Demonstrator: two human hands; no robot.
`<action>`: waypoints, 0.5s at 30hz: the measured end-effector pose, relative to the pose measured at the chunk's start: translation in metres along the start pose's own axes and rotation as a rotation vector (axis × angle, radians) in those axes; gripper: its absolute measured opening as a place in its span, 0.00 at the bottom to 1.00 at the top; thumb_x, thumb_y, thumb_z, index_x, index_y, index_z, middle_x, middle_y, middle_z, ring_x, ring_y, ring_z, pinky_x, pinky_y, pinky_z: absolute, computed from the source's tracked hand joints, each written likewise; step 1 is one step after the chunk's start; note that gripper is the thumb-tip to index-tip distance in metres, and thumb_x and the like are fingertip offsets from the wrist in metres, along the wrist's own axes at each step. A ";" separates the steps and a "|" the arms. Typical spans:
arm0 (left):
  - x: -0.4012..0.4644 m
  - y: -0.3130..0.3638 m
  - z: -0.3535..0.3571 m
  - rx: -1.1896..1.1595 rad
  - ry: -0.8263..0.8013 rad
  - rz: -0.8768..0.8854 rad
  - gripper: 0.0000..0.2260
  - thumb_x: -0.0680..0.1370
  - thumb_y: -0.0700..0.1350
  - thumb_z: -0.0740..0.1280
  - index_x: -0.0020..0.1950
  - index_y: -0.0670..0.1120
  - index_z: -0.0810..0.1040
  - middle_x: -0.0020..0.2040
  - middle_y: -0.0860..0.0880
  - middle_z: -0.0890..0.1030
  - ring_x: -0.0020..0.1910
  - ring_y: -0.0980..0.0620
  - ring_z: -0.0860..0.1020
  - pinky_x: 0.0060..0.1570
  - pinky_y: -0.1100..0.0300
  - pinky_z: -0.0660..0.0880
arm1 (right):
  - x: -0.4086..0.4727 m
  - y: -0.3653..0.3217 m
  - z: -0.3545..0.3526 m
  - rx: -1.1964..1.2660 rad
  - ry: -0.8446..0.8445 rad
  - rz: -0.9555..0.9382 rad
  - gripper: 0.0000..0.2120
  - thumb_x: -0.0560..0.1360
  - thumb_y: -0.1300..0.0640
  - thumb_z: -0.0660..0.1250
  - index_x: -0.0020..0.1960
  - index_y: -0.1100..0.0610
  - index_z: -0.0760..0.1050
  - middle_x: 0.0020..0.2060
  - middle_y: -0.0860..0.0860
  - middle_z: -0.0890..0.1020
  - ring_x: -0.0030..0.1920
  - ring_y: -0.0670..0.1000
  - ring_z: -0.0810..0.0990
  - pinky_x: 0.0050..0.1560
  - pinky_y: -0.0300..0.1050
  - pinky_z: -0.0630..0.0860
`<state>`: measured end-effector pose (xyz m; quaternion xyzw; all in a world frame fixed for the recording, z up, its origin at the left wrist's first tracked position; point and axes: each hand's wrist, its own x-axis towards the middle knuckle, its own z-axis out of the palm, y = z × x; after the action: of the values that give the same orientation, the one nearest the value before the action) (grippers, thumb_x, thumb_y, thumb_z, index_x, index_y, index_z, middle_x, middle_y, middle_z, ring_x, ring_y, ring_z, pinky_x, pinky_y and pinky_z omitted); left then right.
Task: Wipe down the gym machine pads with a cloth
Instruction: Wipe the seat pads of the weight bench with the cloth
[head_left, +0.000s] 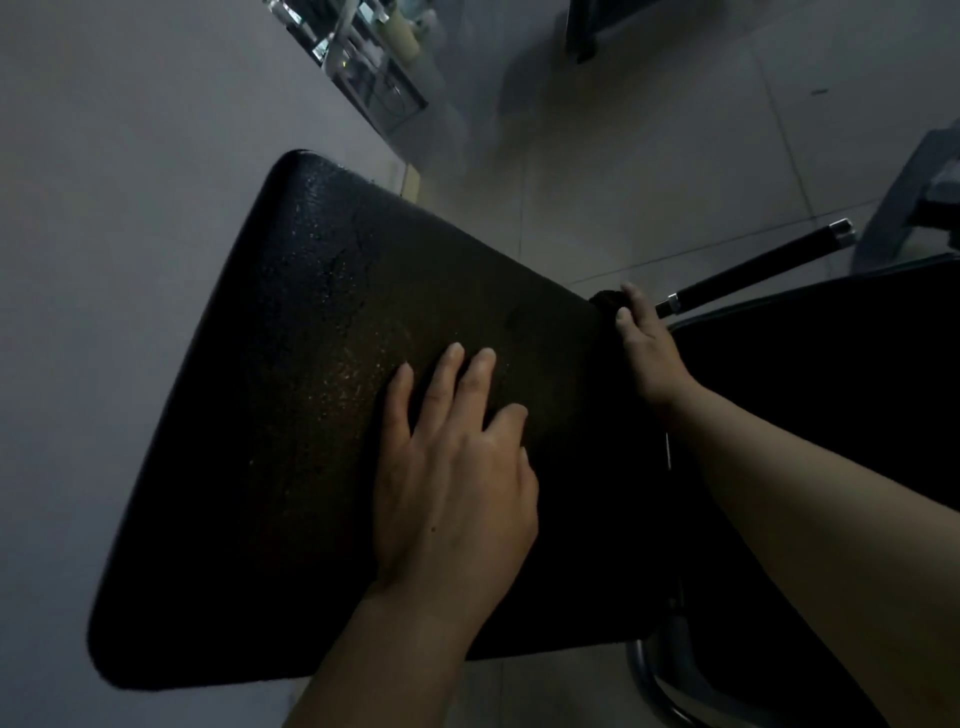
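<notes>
A large black textured pad (311, 389) of the gym machine fills the middle of the head view, its surface speckled with small droplets. My left hand (452, 467) lies flat on the pad with straight, spread fingers. My right hand (647, 348) is at the pad's right edge, its fingers curled round a small dark cloth (608, 300) pressed against the pad's corner. Most of the cloth is hidden by the hand and the dim light.
A second black pad (831, 374) lies to the right. A black-gripped handle bar (753, 267) with metal ends sticks out behind it. A metal frame tube (654, 675) curves below. Tiled floor (649, 130), a glass rack (363, 62) at top and grey equipment (914, 197) at far right.
</notes>
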<state>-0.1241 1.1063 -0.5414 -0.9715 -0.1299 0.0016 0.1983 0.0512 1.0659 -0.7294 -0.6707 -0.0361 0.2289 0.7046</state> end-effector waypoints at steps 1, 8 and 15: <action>0.000 0.001 -0.001 0.011 -0.009 -0.005 0.13 0.70 0.49 0.69 0.54 0.52 0.82 0.68 0.45 0.74 0.71 0.46 0.67 0.69 0.44 0.54 | 0.002 0.000 0.000 -0.014 -0.012 0.006 0.23 0.83 0.51 0.52 0.77 0.48 0.53 0.75 0.54 0.60 0.74 0.55 0.59 0.73 0.55 0.56; 0.003 0.004 -0.004 0.089 -0.093 -0.017 0.18 0.70 0.51 0.67 0.60 0.55 0.78 0.72 0.48 0.70 0.73 0.49 0.64 0.70 0.46 0.52 | 0.010 -0.028 0.001 0.064 -0.262 -0.089 0.26 0.81 0.48 0.56 0.77 0.45 0.51 0.75 0.50 0.60 0.75 0.53 0.56 0.74 0.53 0.53; 0.004 0.002 -0.006 0.154 -0.171 -0.027 0.19 0.72 0.55 0.58 0.63 0.60 0.73 0.74 0.52 0.65 0.74 0.52 0.59 0.70 0.49 0.48 | 0.015 -0.009 -0.020 -0.121 -0.271 -0.147 0.18 0.81 0.45 0.53 0.61 0.54 0.73 0.57 0.52 0.76 0.58 0.54 0.73 0.56 0.49 0.68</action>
<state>-0.1197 1.1031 -0.5367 -0.9479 -0.1589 0.0918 0.2605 0.0739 1.0527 -0.7269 -0.6704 -0.1934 0.2627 0.6664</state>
